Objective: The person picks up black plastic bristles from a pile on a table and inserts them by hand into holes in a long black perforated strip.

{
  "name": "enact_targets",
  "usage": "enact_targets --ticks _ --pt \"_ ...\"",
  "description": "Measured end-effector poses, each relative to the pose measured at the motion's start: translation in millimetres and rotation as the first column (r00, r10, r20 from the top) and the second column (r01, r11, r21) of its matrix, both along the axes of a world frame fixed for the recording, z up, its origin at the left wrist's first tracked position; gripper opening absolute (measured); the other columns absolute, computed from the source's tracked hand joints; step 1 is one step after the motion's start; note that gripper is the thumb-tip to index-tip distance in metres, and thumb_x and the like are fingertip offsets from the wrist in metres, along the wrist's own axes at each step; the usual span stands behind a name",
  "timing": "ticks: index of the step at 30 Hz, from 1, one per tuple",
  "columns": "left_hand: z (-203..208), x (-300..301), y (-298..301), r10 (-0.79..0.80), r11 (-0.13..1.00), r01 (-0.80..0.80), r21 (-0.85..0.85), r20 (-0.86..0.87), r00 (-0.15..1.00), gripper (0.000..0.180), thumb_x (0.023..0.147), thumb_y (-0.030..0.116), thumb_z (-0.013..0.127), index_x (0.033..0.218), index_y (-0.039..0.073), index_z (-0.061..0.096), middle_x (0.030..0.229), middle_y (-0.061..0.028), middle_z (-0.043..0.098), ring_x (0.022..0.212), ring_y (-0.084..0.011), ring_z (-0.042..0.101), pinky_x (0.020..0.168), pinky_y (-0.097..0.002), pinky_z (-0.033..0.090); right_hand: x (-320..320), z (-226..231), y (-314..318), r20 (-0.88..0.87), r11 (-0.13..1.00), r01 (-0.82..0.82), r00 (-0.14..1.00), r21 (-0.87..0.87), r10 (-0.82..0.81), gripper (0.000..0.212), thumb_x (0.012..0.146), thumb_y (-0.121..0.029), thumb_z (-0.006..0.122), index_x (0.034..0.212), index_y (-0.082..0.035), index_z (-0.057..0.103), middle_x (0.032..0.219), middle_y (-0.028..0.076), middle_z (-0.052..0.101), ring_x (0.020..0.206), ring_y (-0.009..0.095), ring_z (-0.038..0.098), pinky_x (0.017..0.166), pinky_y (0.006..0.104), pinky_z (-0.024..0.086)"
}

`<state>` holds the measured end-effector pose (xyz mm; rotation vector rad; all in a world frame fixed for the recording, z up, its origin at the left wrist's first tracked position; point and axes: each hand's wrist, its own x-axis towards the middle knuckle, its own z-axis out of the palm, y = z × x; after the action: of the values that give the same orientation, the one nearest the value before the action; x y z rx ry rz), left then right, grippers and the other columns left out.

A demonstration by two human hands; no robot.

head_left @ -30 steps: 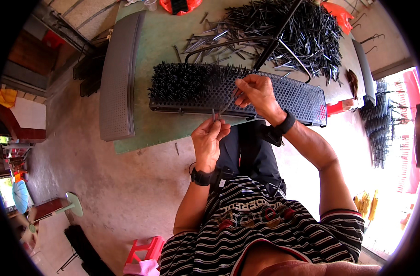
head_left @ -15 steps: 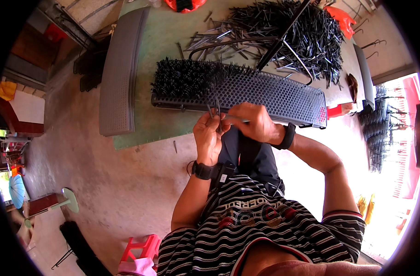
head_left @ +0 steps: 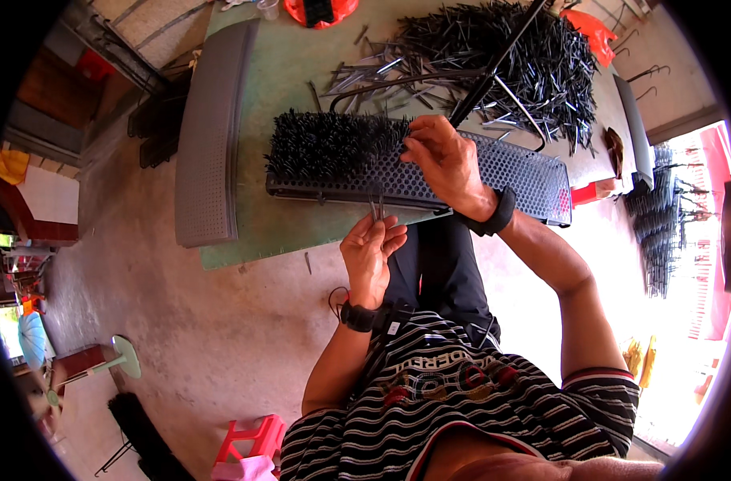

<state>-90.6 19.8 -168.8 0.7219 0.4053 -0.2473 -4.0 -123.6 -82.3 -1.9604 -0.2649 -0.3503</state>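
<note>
A dark perforated panel (head_left: 510, 172) lies lengthwise near the front of the table, its left part filled with upright black bristle-like pieces (head_left: 325, 144). My left hand (head_left: 369, 252) is just in front of the panel's near edge, fingers closed on a few thin dark strips (head_left: 376, 210) that point up toward it. Over the panel, at the right border of the filled part, is my right hand (head_left: 454, 168), its thumb and fingers pinched together. What those fingertips hold, if anything, is too small to make out. A black band circles each wrist.
Loose black strips form a large pile (head_left: 526, 80) behind the panel, with a black metal frame (head_left: 478, 84) crossing before it. Stacked grey perforated sheets (head_left: 213, 136) lie along the table's left side. A red stool (head_left: 253, 441) is on the floor, lower left.
My right hand has left my left hand and moved up and forward onto the panel, beside the bristles. My left hand keeps its strips, slightly lower in the view.
</note>
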Motion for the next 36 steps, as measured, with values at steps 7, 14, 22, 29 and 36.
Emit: enact_targets --ticks 7,14,22,29,36 --pt "8.5 1.0 2.2 -0.006 1.000 0.007 0.021 -0.032 0.999 0.015 0.089 0.004 0.053 0.102 -0.002 0.059 0.090 -0.0147 0.064 0.075 -0.0265 0.066 0.068 -0.0375 0.056 15.9 -13.8 2.4 0.059 0.997 -0.053 0.997 -0.054 0.056 0.012 0.085 0.002 0.051 0.097 0.001 0.048 0.077 0.015 0.064 0.071 0.022 0.068 0.058 0.0288 0.051" --pt "16.5 3.3 6.9 0.014 1.000 -0.014 0.026 -0.025 1.000 0.016 0.089 0.005 0.053 0.103 -0.002 0.059 0.091 -0.0149 0.064 0.076 -0.0261 0.065 0.068 -0.0376 0.056 19.3 -15.1 7.5 0.030 0.996 -0.068 0.997 -0.057 0.069 0.012 0.084 0.003 0.051 0.095 0.001 0.048 0.078 0.016 0.063 0.071 0.025 0.067 0.059 0.0317 0.051" --pt "14.9 1.9 11.7 0.048 0.999 -0.048 0.022 -0.012 0.999 0.018 0.088 0.004 0.055 0.105 -0.001 0.059 0.092 -0.0152 0.064 0.077 -0.0259 0.066 0.067 -0.0363 0.056 23.5 -26.4 -0.1 0.186 0.760 -0.025 0.964 -0.650 0.192 0.011 0.080 -0.012 0.061 0.080 -0.001 0.061 0.075 0.015 0.062 0.069 0.032 0.061 0.057 0.0379 0.049" --pt "23.0 2.0 0.6 -0.051 0.998 0.051 0.038 -0.008 0.999 0.022 0.086 0.003 0.058 0.108 0.001 0.059 0.094 -0.0150 0.065 0.076 -0.0263 0.066 0.067 -0.0357 0.056 -2.0 -3.4 2.6 -0.634 0.974 -0.223 0.748 0.040 0.197 0.018 0.079 -0.014 0.068 0.077 0.004 0.064 0.063 0.008 0.064 0.059 0.011 0.061 0.050 0.0237 0.048" --pt "14.5 -0.6 4.0 -0.032 0.999 0.034 0.038 -0.042 0.999 0.023 0.088 0.005 0.056 0.110 -0.002 0.057 0.093 -0.0153 0.064 0.075 -0.0266 0.066 0.067 -0.0362 0.056 7.5 -2.4 11.3 -0.119 0.993 -0.010 0.993 0.120 0.024 0.021 0.084 -0.002 0.057 0.101 0.002 0.046 0.068 0.012 0.062 0.063 0.016 0.066 0.052 0.0258 0.049"
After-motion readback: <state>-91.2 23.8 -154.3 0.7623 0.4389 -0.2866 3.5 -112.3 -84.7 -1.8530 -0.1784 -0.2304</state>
